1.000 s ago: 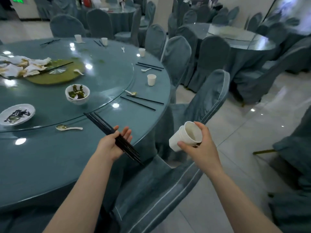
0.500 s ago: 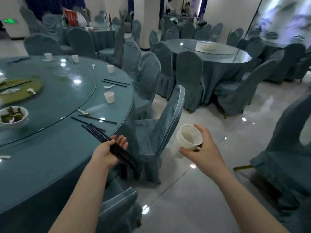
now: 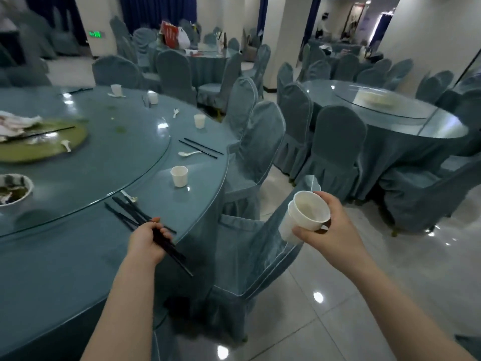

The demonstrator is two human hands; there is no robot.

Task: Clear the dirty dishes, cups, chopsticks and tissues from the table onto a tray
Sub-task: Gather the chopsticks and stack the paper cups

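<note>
I've stepped along the round table (image 3: 78,256), left hand (image 3: 147,242) still clamped on black chopsticks (image 3: 166,246) over its edge, right hand (image 3: 330,230) gripping stacked paper cups (image 3: 302,217) beside it.

You are standing in a restaurant banquet hall. Around you are several large round tables draped in blue-grey cloth, each ringed with chairs (image 3: 338,149) in matching fabric covers. The tabletop (image 3: 65,256) beside you carries a glass turntable (image 3: 125,162) at its centre, and so does the neighbouring table (image 3: 390,126). Used place settings lie along your table's edge: paper cups (image 3: 179,175), black chopsticks (image 3: 200,148), white soup spoons (image 3: 188,153) and a bowl (image 3: 14,190) of leftovers. The floor (image 3: 364,295) is glossy pale tile, thick white pillars (image 3: 281,35) rise between tables, and a green exit sign (image 3: 95,34) glows on the far wall.
</note>
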